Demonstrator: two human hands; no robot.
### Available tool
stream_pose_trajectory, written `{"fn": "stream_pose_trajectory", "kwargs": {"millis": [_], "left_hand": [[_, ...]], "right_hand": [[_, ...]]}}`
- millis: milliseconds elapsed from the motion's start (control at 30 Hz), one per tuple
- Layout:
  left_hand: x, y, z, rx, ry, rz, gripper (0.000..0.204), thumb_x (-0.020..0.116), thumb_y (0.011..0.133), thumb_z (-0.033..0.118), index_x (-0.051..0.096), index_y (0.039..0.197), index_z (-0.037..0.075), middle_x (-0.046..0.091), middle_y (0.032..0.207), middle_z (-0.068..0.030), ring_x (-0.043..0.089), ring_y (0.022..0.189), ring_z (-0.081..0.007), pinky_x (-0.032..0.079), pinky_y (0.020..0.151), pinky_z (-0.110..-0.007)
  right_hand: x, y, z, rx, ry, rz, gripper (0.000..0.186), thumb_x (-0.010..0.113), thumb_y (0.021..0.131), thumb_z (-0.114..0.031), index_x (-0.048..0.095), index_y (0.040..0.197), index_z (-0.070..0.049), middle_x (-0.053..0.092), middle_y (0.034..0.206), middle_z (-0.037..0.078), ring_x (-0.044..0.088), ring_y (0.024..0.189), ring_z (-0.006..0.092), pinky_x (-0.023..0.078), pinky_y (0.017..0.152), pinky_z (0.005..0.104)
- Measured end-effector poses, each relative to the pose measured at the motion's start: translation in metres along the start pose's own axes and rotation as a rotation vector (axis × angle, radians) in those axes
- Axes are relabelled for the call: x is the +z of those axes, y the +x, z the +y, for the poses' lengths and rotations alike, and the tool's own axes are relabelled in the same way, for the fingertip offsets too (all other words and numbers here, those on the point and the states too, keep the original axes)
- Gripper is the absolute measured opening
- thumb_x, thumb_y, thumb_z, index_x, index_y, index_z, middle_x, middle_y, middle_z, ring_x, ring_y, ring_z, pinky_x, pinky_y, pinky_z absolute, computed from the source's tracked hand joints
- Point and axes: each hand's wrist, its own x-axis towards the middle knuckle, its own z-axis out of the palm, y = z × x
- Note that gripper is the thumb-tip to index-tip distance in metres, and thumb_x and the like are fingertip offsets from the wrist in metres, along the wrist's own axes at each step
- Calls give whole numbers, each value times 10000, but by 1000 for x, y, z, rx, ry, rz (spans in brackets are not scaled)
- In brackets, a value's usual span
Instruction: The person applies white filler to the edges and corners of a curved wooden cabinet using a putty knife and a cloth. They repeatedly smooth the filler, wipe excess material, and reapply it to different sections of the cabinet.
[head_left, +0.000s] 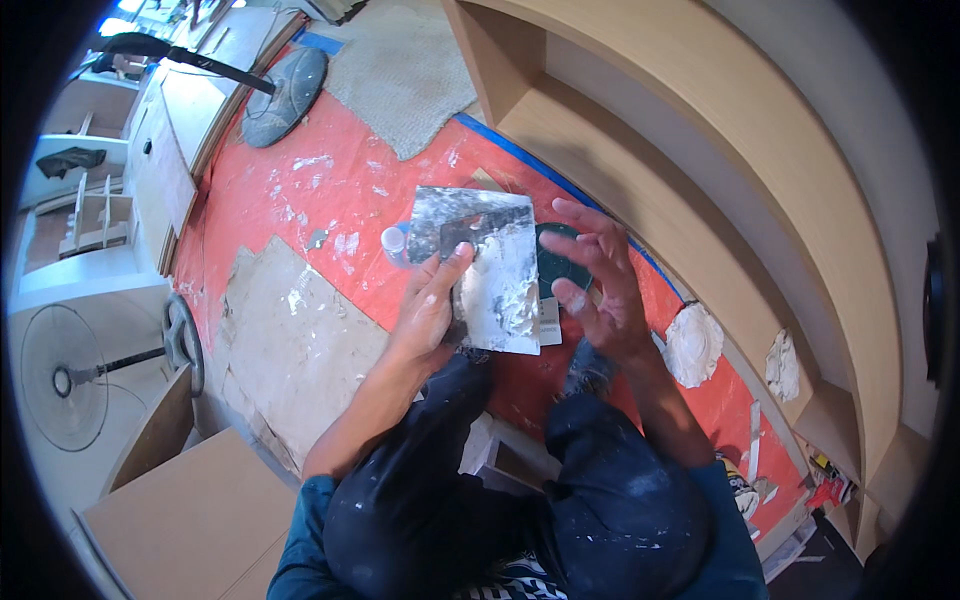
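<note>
A metal sheet (500,290) smeared with white paste and dark smudges is upright in the middle of the view, gripped at its left side by my left hand (427,310), thumb over a darker patch. Just right of it my right hand (600,280) has fingers spread and curved, holding nothing visible. Behind the sheet and right hand are a dark green round object (558,272) and a white card (549,322), both partly hidden. A clear container with a white cap (394,240) peeks out left of the sheet.
A curved wooden shelf unit (620,130) lines the right, with whitish crumpled lumps (694,344) beside it. Red floor covering (350,170) carries torn board (290,340) and grey carpet (390,80). Fan stands (285,95), a caged fan (65,375) and panels (175,510) occupy the left.
</note>
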Motion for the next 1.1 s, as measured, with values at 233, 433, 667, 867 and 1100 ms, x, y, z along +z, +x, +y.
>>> {"fn": "stream_pose_trajectory", "kwargs": {"millis": [233, 433, 667, 867, 1100], "left_hand": [[-6, 3, -3, -90, -203, 10, 344, 589, 991, 277, 561, 1214, 16, 680, 1058, -103, 698, 906, -209, 592, 800, -384], [-8, 3, -9, -131, -342, -34, 326, 582, 992, 249, 566, 1221, 17, 685, 1094, -120, 703, 949, -241, 591, 836, -413], [-3, -1, -8, -168, -373, -35, 328, 579, 991, 241, 557, 1237, 26, 692, 1105, -124, 708, 959, -254, 593, 843, -422], [-1, 3, -8, -156, -367, -38, 396, 574, 993, 262, 522, 1284, -2, 675, 1128, -165, 700, 960, -296, 581, 869, -470], [3, -2, -6, -200, -386, -79, 387, 573, 991, 254, 518, 1279, 3, 678, 1112, -155, 709, 933, -289, 606, 811, -454]], "right_hand": [[-1, 3, -22, -249, -210, -132, 310, 642, 901, -401, 751, 1104, -193, 420, 1520, 171, 287, 1433, 339, 274, 1123, 467], [6, 2, -33, -245, -181, -68, 304, 750, 818, -419, 751, 1080, -264, 508, 1476, 84, 335, 1389, 323, 328, 1070, 441], [3, 0, -33, -325, -191, -20, 284, 746, 839, -435, 743, 991, -195, 548, 1429, 117, 374, 1372, 320, 357, 1041, 431], [13, 4, -36, -173, -9, 59, 411, 735, 846, -440, 699, 1113, -130, 529, 1442, 136, 409, 1337, 332, 344, 1079, 442], [18, 3, -20, -317, -263, 145, 361, 745, 835, -424, 722, 1099, -179, 579, 1392, 112, 413, 1312, 304, 379, 1025, 407]]}}
